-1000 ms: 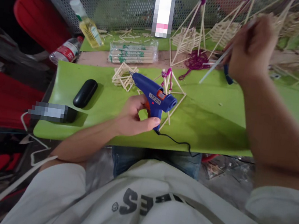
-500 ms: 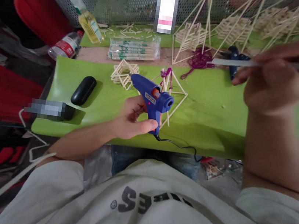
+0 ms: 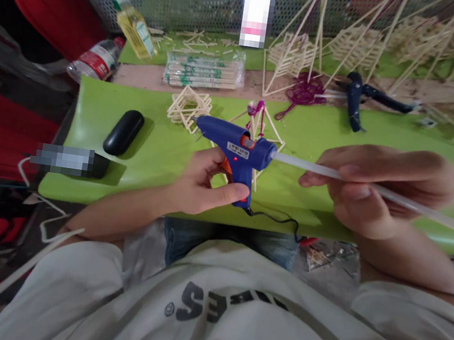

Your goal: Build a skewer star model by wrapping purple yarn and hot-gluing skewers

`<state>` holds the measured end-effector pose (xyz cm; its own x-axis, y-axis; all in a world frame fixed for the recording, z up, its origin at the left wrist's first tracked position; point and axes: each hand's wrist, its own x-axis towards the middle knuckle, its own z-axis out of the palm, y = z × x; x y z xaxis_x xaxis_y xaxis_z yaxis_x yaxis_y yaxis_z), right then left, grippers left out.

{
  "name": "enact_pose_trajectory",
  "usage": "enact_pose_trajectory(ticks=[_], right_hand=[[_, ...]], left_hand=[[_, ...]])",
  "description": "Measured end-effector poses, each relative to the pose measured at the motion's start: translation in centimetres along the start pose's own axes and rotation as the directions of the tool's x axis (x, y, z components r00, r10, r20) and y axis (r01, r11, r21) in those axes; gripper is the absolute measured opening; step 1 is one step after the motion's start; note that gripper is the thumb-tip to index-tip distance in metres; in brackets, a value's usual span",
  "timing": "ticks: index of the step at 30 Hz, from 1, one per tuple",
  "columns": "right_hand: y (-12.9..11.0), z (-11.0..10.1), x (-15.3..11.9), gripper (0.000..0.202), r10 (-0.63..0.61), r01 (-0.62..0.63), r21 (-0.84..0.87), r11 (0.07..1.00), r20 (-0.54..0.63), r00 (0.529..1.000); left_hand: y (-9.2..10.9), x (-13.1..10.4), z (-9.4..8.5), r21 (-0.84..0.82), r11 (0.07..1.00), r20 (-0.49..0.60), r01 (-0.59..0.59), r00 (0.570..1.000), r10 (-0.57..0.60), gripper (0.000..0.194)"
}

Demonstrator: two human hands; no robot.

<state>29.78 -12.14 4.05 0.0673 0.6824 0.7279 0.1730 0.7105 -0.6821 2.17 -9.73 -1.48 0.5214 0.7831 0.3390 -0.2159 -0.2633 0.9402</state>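
A blue glue gun (image 3: pixel 225 136) is gripped by its handle in my left hand (image 3: pixel 203 183), its nozzle pointing left and a small red light showing. Between the thumb and fingers of my right hand (image 3: pixel 372 185) is a long translucent glue stick (image 3: pixel 307 164), whose left end meets the rear opening of the gun. Behind the gun stands a small stick frame with purple yarn (image 3: pixel 276 123), partly hidden. Just past the nozzle sits a lattice of short sticks (image 3: pixel 188 107). A black cord runs down from the gun's handle.
On the green table (image 3: pixel 91 117) lie a black case (image 3: pixel 124 133) and a dark box. Farther back are a packet of sticks (image 3: pixel 204 72), purple yarn (image 3: pixel 303 91), a dark blue tool (image 3: pixel 355 101), larger stick frames (image 3: pixel 291 55) and two bottles at the left.
My right hand has come down and left with the glue stick, bringing its tip to the gun's rear. The gun has turned slightly and shifted a little right.
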Motion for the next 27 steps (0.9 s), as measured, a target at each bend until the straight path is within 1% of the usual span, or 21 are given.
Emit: enact_pose_trajectory(ticks=[2, 3, 4, 6, 8, 11, 15, 17, 18, 19, 20, 22, 23, 24, 26, 27], right_hand=[[-0.2, 0.0, -0.2, 0.005, 0.009, -0.009, -0.019, 1.000, -0.032, 0.999], [-0.3, -0.2, -0.3, 0.004, 0.023, -0.024, -0.031, 0.999, -0.024, 0.999], [-0.3, -0.4, -0.4, 0.005, 0.033, -0.034, -0.046, 0.998, -0.008, 0.999], [-0.4, -0.9, -0.6, 0.013, 0.040, -0.038, -0.087, 0.996, 0.024, 0.999], [-0.4, -1.4, -0.7, 0.019, 0.041, -0.035, -0.147, 0.989, 0.038, 0.998], [-0.4, -1.9, -0.7, 0.015, 0.044, -0.035, -0.201, 0.979, 0.043, 0.998], [-0.4, -1.8, -0.8, 0.008, 0.016, -0.007, -0.216, 0.976, 0.041, 0.999], [-0.1, -1.5, -0.8, 0.007, 0.071, -0.058, -0.186, 0.981, 0.064, 0.995], [0.2, -1.4, -0.8, 0.007, 0.090, -0.079, -0.144, 0.986, 0.073, 0.993], [0.7, -1.2, -0.8, 0.008, 0.079, -0.073, -0.083, 0.994, 0.075, 0.994], [1.2, -1.2, -0.7, 0.011, 0.042, -0.041, -0.016, 0.999, 0.065, 0.997], [2.3, -1.4, -0.5, 0.021, -0.140, 0.135, 0.079, 0.988, 0.067, 0.988], [2.8, -1.7, -0.3, 0.025, -0.224, 0.217, 0.071, 0.974, 0.122, 0.967], [3.1, -2.2, 0.0, 0.028, -0.281, 0.282, 0.026, 0.959, 0.222, 0.934], [3.5, -3.2, 0.5, 0.044, -0.384, 0.426, -0.033, 0.904, 0.377, 0.843], [3.7, -3.7, 0.7, 0.053, -0.425, 0.483, -0.041, 0.875, 0.416, 0.804]], left_hand=[[0.1, 0.1, 0.1, 0.068, 0.997, 0.005, -0.023, 1.000, 0.023, 0.037], [0.1, 0.1, 0.1, 0.112, 0.992, 0.003, -0.050, 0.999, 0.050, 0.034], [0.2, 0.2, 0.2, 0.158, 0.984, -0.006, -0.088, 0.996, 0.090, 0.030], [0.3, 0.3, 0.3, 0.246, 0.954, -0.040, -0.169, 0.982, 0.184, 0.021], [0.5, 0.4, 0.3, 0.324, 0.922, -0.064, -0.214, 0.967, 0.247, 0.019], [0.9, 0.5, 0.4, 0.419, 0.884, -0.058, -0.209, 0.965, 0.256, 0.023], [1.2, 0.5, 0.3, 0.514, 0.829, -0.048, -0.222, 0.957, 0.286, 0.023], [1.4, 0.4, 0.3, 0.542, 0.808, -0.044, -0.230, 0.953, 0.301, 0.023], [1.5, 0.4, 0.3, 0.551, 0.801, -0.039, -0.234, 0.952, 0.304, 0.022], [1.6, 0.4, 0.3, 0.556, 0.796, -0.032, -0.239, 0.951, 0.307, 0.021], [1.7, 0.4, 0.4, 0.558, 0.795, -0.031, -0.239, 0.951, 0.307, 0.020], [1.8, 0.3, 0.4, 0.553, 0.802, -0.052, -0.227, 0.951, 0.305, 0.020], [1.8, 0.2, 0.5, 0.551, 0.805, -0.071, -0.218, 0.949, 0.306, 0.020], [1.8, 0.2, 0.5, 0.552, 0.808, -0.089, -0.207, 0.949, 0.304, 0.020], [1.8, 0.2, 0.5, 0.554, 0.811, -0.103, -0.187, 0.952, 0.289, 0.019], [1.8, 0.2, 0.5, 0.556, 0.812, -0.103, -0.178, 0.955, 0.280, 0.018]])
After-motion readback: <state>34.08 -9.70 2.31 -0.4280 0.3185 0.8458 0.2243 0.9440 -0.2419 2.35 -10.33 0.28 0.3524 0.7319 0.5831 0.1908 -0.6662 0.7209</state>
